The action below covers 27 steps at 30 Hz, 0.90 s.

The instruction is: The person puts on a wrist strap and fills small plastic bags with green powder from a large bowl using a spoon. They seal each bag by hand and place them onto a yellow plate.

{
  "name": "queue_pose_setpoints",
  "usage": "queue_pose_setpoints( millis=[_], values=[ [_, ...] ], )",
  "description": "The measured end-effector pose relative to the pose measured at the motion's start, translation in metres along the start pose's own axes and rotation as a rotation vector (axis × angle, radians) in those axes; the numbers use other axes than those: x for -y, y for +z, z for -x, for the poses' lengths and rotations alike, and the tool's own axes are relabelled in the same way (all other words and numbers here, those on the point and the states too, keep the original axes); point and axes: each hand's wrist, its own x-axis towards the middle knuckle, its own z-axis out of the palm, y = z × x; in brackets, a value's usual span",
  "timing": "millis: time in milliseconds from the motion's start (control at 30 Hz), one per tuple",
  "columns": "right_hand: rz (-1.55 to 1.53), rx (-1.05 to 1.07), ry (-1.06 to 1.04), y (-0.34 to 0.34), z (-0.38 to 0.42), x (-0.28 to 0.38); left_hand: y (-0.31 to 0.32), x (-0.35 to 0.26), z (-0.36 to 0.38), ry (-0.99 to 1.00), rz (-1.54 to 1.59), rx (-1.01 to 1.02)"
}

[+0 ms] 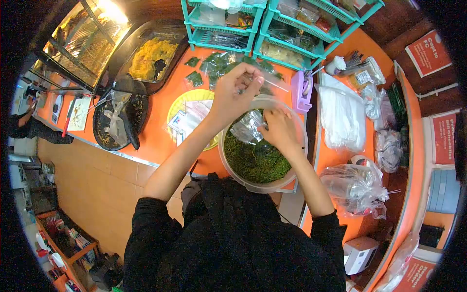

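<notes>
Orange laminate covers the surface (160, 136), and on it stands one round translucent tub (228, 163), about half full of chopped green herb (255, 160). Two bare hands work over this tub. The left hand (233, 95) is raised above the far rim, thumb and fingertips pinched shut on the top edge of one small clear bag (272, 82). The right hand (279, 130) is inside the tub, its grip closed around a second crumpled clear bag (247, 127) just above the herb.

Beyond the tub lies one yellow plate (182, 103) with flat empty bags on it, and further back a scatter of small filled packets (214, 65) of green; their number is too hard to count. Two turquoise basket racks (262, 29) stand at the back edge, stuffed with packaged goods. To the left sit one dark round pan (99, 127) with a ladle and plastic in it, and one tray of yellow food (151, 56). One purple tape dispenser (301, 90) stands just right of the tub, with a pile of white plastic bags (343, 117) beside it.
</notes>
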Motion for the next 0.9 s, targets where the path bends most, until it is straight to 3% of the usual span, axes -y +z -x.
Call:
queue_pose_setpoints(
  millis=[33, 100, 200, 267, 333, 400, 467, 500, 567, 600, 667, 733, 767, 833, 900],
  values=[
    [0.002, -0.005, -0.004, 0.001, -0.002, 0.003, 0.000, -0.005, 0.005, -0.079, 0.050, 0.011],
    [0.045, 0.269, 0.133, -0.003, -0.004, 0.011, -0.002, -0.012, 0.010, -0.155, 0.100, 0.014],
    [-0.050, 0.260, 0.205, 0.002, -0.001, 0.000, -0.006, -0.012, 0.014, -0.260, 0.250, 0.021],
    [-0.109, 0.274, 0.279, -0.006, 0.003, -0.001, -0.008, -0.005, 0.011, -0.226, 0.242, 0.048],
    [-0.211, -0.051, 0.217, -0.017, 0.012, 0.001, -0.007, 0.007, 0.003, -0.139, 0.178, 0.024],
    [-0.306, -0.081, 0.207, -0.018, 0.016, -0.010, -0.001, 0.007, 0.001, -0.053, 0.113, 0.003],
    [-0.401, -0.116, 0.190, -0.028, 0.016, -0.010, 0.005, 0.001, 0.005, 0.119, -0.204, -0.134],
    [-0.508, -0.060, 0.270, -0.046, 0.015, -0.004, 0.005, 0.001, 0.011, 0.123, -0.205, -0.129],
    [-0.617, -0.003, 0.355, -0.054, 0.020, -0.002, 0.004, 0.004, 0.030, 0.141, -0.537, 0.109],
    [-0.803, -0.009, 0.336, -0.050, 0.024, -0.006, 0.007, 0.003, 0.040, -0.095, -0.393, 0.203],
    [-0.990, -0.010, 0.314, -0.049, 0.030, -0.006, 0.006, 0.011, 0.050, -0.120, -0.391, 0.258],
    [-1.249, 0.041, 0.427, -0.053, 0.035, 0.001, 0.006, 0.014, 0.058, -0.148, -0.392, 0.315],
    [-1.251, 0.041, 0.429, -0.051, 0.037, 0.002, 0.008, 0.013, 0.060, -0.085, -0.439, 0.303],
    [-0.954, -0.115, 0.168, -0.048, 0.039, 0.004, 0.010, 0.010, 0.061, -0.022, -0.486, 0.292],
    [-0.970, 0.008, 0.190, -0.060, 0.043, 0.004, 0.009, 0.005, 0.061, 0.144, -0.534, 0.402]
  ],
)
